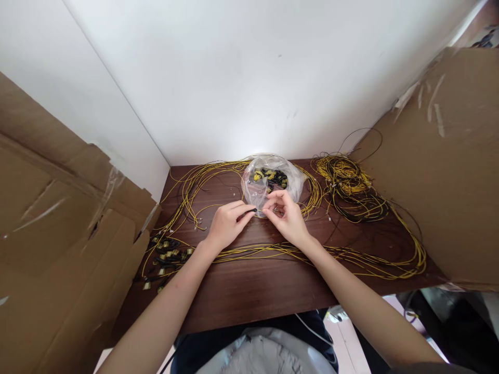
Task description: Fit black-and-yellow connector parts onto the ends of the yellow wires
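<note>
My left hand (228,224) pinches a small black connector (249,211) between thumb and forefinger above the dark wooden table (249,291). Just to its right, my right hand (286,215) is closed in a pinch on the thin yellow wire (262,213) that meets that piece. Both hands hover in front of a clear plastic bag (268,182) holding several black and yellow connectors.
Long yellow wires (273,252) loop across the table. A tangled coil of yellow and black wire (351,189) lies at the back right. Finished ends with black and brass pieces (167,257) lie at the left. Cardboard sheets (58,249) (444,171) stand on both sides, a white wall behind.
</note>
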